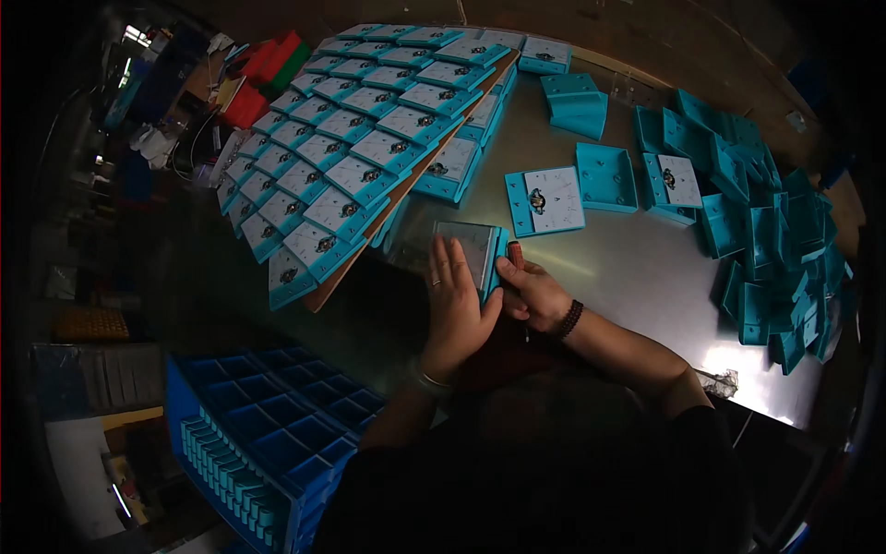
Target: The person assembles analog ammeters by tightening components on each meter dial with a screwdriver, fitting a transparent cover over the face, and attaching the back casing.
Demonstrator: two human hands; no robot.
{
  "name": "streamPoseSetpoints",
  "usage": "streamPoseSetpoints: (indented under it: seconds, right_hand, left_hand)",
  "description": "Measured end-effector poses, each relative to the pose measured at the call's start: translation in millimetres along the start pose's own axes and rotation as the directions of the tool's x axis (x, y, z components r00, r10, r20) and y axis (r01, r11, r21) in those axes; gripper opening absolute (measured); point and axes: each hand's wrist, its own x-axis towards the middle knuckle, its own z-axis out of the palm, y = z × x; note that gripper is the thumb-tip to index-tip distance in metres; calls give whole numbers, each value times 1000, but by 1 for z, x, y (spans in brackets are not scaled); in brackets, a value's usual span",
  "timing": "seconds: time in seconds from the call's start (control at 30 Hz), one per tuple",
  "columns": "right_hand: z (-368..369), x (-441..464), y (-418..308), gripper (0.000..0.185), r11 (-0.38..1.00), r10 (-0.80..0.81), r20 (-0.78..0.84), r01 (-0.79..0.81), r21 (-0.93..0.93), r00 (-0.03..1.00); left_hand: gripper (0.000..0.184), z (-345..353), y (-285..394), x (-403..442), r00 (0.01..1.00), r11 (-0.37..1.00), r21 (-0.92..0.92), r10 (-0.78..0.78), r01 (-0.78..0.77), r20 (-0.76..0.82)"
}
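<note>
Near the front edge of the metal table, a teal case with a clear, greyish cover (475, 242) is between my hands. My left hand (457, 309) lies on the cover with its fingers stretched out and its thumb toward the case's right side. My right hand (537, 294) is closed at the case's right edge, its fingers wrapped round a tool with a reddish-brown handle (515, 254). The tool's other end is hidden. Just beyond the case lies a teal unit with a white dial face (558, 198), beside an empty teal shell (606, 175).
A wooden board (397, 198) at the left carries rows of teal units with white faces (355, 120). Teal shells (761, 231) are heaped at the right of the metal table (637, 268). A blue divided crate (277, 425) stands at the lower left. Red bins (268, 69) are farther back.
</note>
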Motion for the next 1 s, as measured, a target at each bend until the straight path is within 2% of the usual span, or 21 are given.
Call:
streamPoseSetpoints:
  seconds: [0.03,0.07,0.13,0.23,0.3,0.4,0.5,0.57,0.6,0.67,0.7,0.73,0.8,0.87,0.93,1.0]
  right_hand:
    - [-1,9,0,22,995,9,34,-6,-100,999]
    - [-3,16,-1,21,980,21,66,-7,-200,998]
    - [-6,15,-7,21,968,34,58,-18,-251,998]
    - [-9,-7,-21,30,980,-53,-144,23,-198,988]
    - [-29,-16,-26,29,994,-79,-203,61,-92,976]
    - [-45,-26,-31,28,995,-87,-212,75,-65,973]
    - [-48,-29,-32,28,991,-116,-217,100,-84,969]
    - [-50,-30,-36,29,987,-144,-229,121,-109,963]
    - [-53,-30,-39,25,986,-164,-262,149,-78,951]
    - [-55,-26,-40,22,984,-176,-295,172,-40,939]
    - [-58,-21,-41,18,979,-198,-295,200,-24,935]
    - [-59,-19,-45,16,972,-226,-304,234,-9,926]
    - [-58,-13,-50,17,965,-214,-304,248,81,928]
    - [-60,0,-53,18,950,-232,-318,284,129,919]
    - [-63,10,-56,19,946,-244,-350,301,118,904]
    - [-59,12,-58,18,937,-266,-368,328,116,891]
  left_hand:
    - [86,1,-5,4,998,990,125,-64,61,28]
    - [86,3,-13,9,997,989,131,-71,68,17]
    - [84,7,-29,22,997,962,261,-74,75,-12]
    - [84,6,-49,36,992,944,308,-100,120,-80]
    - [81,5,-63,41,987,941,312,-100,134,-122]
    - [70,5,-69,43,968,964,252,-16,81,-250]
    - [64,7,-57,34,957,966,232,-42,112,-287]
    - [56,8,-65,19,871,997,46,-32,63,-490]
    - [43,5,-64,8,801,997,-38,-77,68,-594]
    - [33,7,-77,-20,703,950,-307,-254,53,-665]
    - [27,12,-90,-33,676,928,-360,-327,98,-660]
    - [27,12,-96,-44,688,927,-363,-325,95,-649]
    - [26,19,-99,-56,684,702,-705,-561,95,-466]
    - [21,23,-82,-47,706,705,-707,-530,58,-470]
    - [18,24,-62,-36,811,769,-638,-389,25,-437]
    - [19,27,-40,-3,879,805,-589,-228,-71,-418]
